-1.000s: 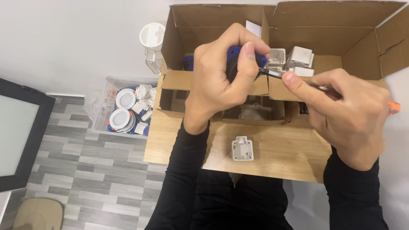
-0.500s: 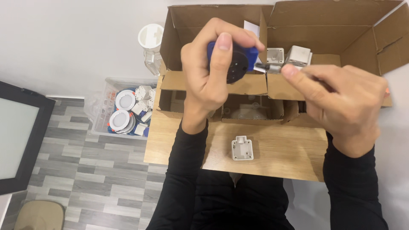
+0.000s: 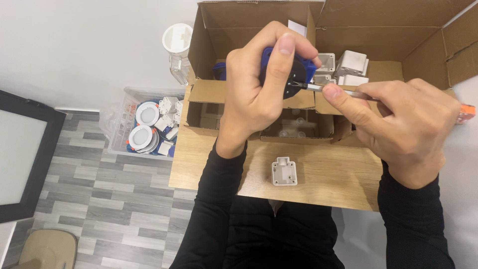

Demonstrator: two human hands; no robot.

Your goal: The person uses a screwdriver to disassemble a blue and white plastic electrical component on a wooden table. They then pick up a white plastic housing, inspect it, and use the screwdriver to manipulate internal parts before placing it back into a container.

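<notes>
Head view: my left hand point(image 3: 259, 94) is closed around a blue and black round part point(image 3: 294, 74), thumb pressed across its top, holding it up above the desk point(image 3: 318, 174) in front of the open cardboard box point(image 3: 378, 30). My right hand point(image 3: 403, 119) is closed on a screwdriver point(image 3: 343, 91); thumb and forefinger pinch the metal shaft, and the orange end of the handle sticks out past the hand at the far right. The tip of the shaft touches the black face of the round part, near its middle.

On the desk, just below my hands and apart from them, lies a small white plastic bracket point(image 3: 284, 171), flat, with a square tab on its upper side. Inside the cardboard box, behind the round part, sit several white box-shaped pieces point(image 3: 351, 65). A lower cardboard tray point(image 3: 298, 124) with compartments stands between the box and the bracket; what it contains is too dim to tell.

To the left of the desk, on the floor, a clear plastic bin point(image 3: 149, 124) holds round white fittings and small white parts. A clear jar with a white lid point(image 3: 178, 45) stands beside the box's left wall.
</notes>
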